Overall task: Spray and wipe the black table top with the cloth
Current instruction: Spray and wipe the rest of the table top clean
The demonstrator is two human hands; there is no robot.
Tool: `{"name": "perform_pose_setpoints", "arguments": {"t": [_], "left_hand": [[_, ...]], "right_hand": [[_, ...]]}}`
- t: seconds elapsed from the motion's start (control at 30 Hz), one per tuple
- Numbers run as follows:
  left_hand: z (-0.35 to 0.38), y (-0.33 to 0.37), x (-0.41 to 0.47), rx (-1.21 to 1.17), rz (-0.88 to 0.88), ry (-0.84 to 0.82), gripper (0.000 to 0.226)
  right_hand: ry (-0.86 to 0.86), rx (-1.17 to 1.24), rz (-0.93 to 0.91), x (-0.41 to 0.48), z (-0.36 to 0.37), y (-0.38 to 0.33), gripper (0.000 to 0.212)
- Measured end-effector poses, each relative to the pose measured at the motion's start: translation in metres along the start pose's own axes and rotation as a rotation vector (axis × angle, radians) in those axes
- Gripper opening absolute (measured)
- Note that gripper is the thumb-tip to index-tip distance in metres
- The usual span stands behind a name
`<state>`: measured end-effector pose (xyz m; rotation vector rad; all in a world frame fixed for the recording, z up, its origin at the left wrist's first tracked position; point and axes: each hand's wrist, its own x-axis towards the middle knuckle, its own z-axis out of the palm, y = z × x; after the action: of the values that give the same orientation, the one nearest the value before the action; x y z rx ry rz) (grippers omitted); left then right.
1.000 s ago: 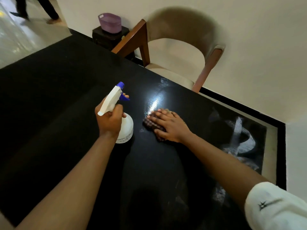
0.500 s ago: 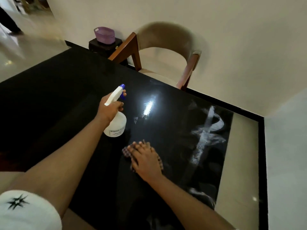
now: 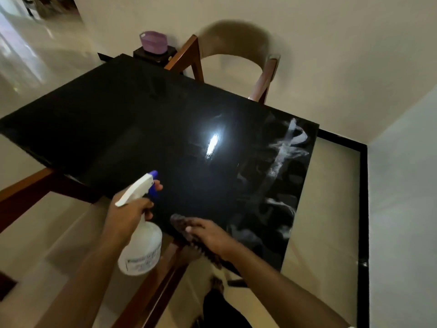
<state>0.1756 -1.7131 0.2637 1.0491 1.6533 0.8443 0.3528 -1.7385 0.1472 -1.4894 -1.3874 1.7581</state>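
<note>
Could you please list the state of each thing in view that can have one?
spray bottle: upright, off the table, gripped by the left hand, a finger at the trigger.
cloth: flat at the near table edge under the right hand.
table top: smeared white along its right side, glossy elsewhere.
chair: empty, at the far edge.
purple basket: upright; contents hidden.

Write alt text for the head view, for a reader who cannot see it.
Seen from above, a person's right hand presses a dark cloth at the near edge of a glossy black table top, while the left hand holds a white spray bottle off that edge. Whitish smears streak the table's right side; a chair stands beyond.
</note>
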Motion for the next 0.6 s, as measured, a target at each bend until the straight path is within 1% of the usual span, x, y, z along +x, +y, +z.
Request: {"name": "perform_pose_setpoints", "arguments": {"t": [0.07,0.1,0.17,0.23,0.27,0.33,0.37,0.4,0.43,0.53,0.6], "left_hand": [[-0.002,-0.007,-0.041,-0.013,-0.033,-0.013,0.028],[-0.001,-0.008,-0.06,-0.022,-0.03,-0.044,0.026],[0.003,-0.017,-0.091,-0.05,-0.035,-0.138,0.027],[0.006,-0.034,-0.107,-0.05,-0.093,-0.214,0.031],[0.009,-0.045,-0.108,-0.034,-0.138,-0.252,0.03],[0.018,-0.065,-0.113,0.067,-0.229,-0.366,0.019],[0.024,-0.076,-0.114,0.12,-0.257,-0.405,0.025],[0.03,-0.086,-0.116,0.141,-0.272,-0.397,0.036],[0.036,-0.094,-0.117,0.132,-0.293,-0.361,0.038],[0.048,-0.105,-0.126,0.227,-0.342,-0.275,0.029],[0.05,-0.11,-0.129,0.198,-0.338,-0.227,0.029]], "right_hand": [[0.15,0.363,0.069,-0.022,-0.003,0.007,0.028],[0.247,0.522,0.098,-0.034,-0.008,0.01,0.026],[0.413,0.805,0.137,-0.062,-0.02,0.016,0.027],[0.566,1.015,0.098,-0.089,-0.04,0.024,0.034],[0.64,1.071,0.076,-0.1,-0.05,0.028,0.036],[0.744,1.149,0.032,-0.117,-0.062,0.034,0.039],[0.777,1.183,0.011,-0.123,-0.067,0.037,0.04],[0.784,1.204,-0.012,-0.13,-0.071,0.04,0.041],[0.782,1.215,-0.024,-0.136,-0.073,0.04,0.042],[0.763,1.207,-0.036,-0.15,-0.071,0.045,0.042],[0.754,1.142,-0.005,-0.15,-0.067,0.05,0.039]]}}
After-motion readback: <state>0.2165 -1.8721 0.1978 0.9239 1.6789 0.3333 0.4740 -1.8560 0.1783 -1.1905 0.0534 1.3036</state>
